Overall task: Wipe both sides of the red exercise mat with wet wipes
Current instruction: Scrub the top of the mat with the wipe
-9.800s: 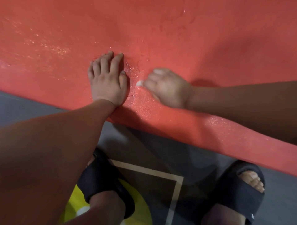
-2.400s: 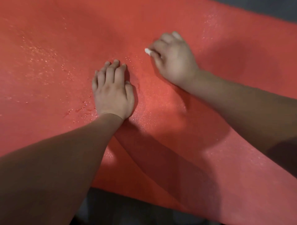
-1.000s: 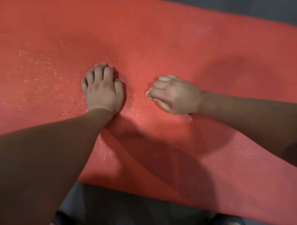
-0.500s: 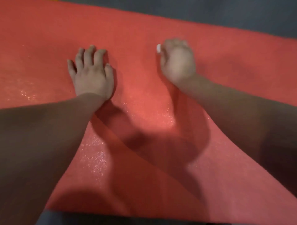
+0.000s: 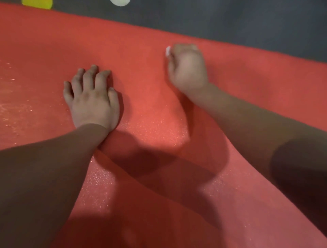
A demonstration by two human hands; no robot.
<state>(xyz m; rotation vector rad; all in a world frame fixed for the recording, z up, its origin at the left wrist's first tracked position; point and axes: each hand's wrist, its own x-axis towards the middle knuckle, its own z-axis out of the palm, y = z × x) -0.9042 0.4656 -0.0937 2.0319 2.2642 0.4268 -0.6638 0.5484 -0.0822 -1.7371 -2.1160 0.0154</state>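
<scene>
The red exercise mat [image 5: 141,74] covered almost the whole view. Its far edge ran in a slanted line from the upper left down to the right, and behind it lay the dark grey floor [image 5: 247,21]. A yellow patch [image 5: 37,3] and a pale round patch [image 5: 120,2] on that floor were cut by the top border. The left hand [image 5: 92,100] rested palm down on the mat with fingers spread and a little bent, grasping nothing. A wide stretch of mat lay between it and the right hand [image 5: 187,69]. This hand was somewhat blurred and stood nearer to the far edge, with only a narrow strip of mat beyond it. Its fingers were clenched around a white wet wipe [image 5: 167,51], of which only a small piece stuck out on the side toward the left hand. Fine wet glints [image 5: 10,106] showed on the mat at the left.
</scene>
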